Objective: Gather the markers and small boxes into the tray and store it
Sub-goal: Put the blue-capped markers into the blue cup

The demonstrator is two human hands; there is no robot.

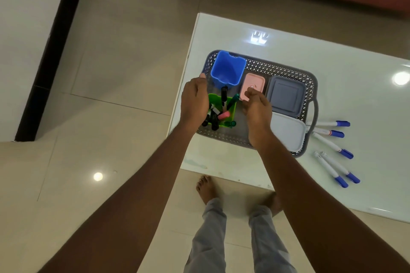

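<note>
Reaching over the tray (277, 68), left hand (194, 99) and right hand (257, 108) curl — any grip unclear.

Dim light is filling the room. Lamp glare is shining on the table (355, 95) right of the right hand (257, 115) and on the floor (97, 162) below the left hand (194, 104); far edges are curving.

We note left hand (194, 102), right hand (257, 113) and forearms (144, 184) bare; feet (206, 188) bare; loose light grey trousers (213, 239), seemingly gathered at the ankles, though blur leaves us unsure.
</note>
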